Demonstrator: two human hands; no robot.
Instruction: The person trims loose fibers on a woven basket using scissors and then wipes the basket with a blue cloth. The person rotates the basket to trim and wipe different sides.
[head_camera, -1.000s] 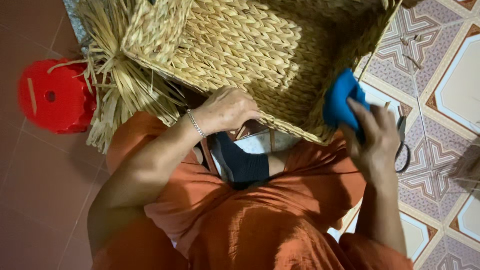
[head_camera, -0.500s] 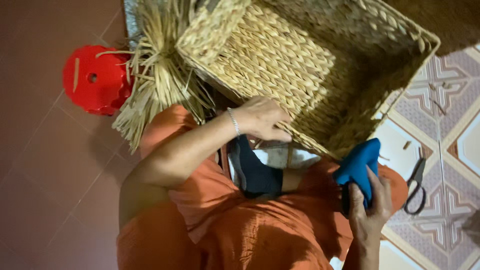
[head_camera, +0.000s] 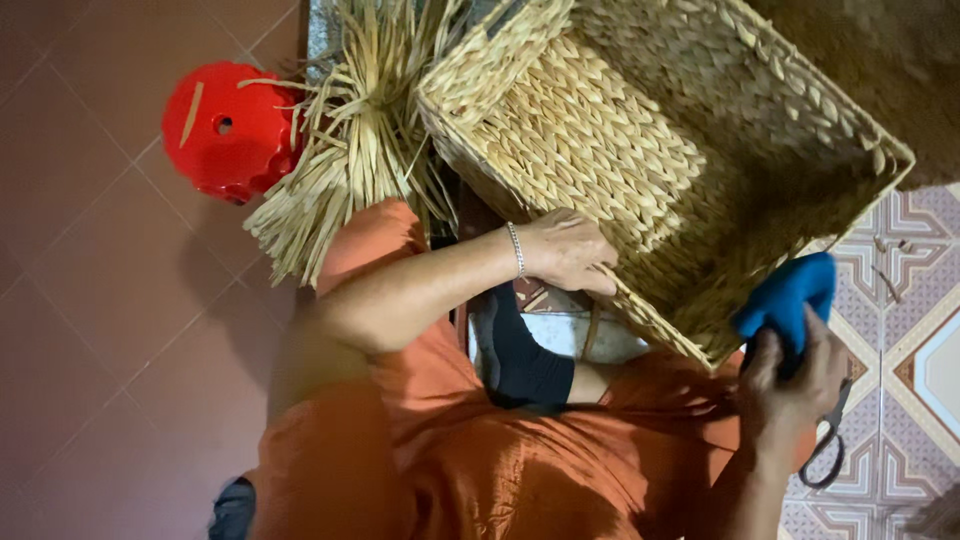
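Left hand: is resting on the near wall of the basket, fingers curling over its lower edge and gripping the weave; a thin bracelet is sitting on the wrist.
Right hand: is closing around a blue tool, fingers wrapped tight about its dark lower part, the blue end pointing up toward the basket's near right corner.
Basket: is lying tilted across the person's lap, its open inside facing the camera, one corner reaching over the patterned tiles at the right; it is a large rectangular woven one in pale straw colour.
Blue tool: is hovering just beside the basket's lower right edge; whether it is touching the weave cannot be told.
Loose straw: is fanning out in a thick bundle from the basket's left corner, its ends hanging over the person's left knee.
Stool: is standing on the brown floor just left of the straw, red and round, with a single straw strand lying on top.
Scissors: are lying on the patterned tiles just beside the right wrist, partly hidden by it.
Clothing: is covering the lap in orange folds, under the basket.
Dark cloth: is lying between the knees, below the left hand, beside a pale flat patch that cannot be made out.
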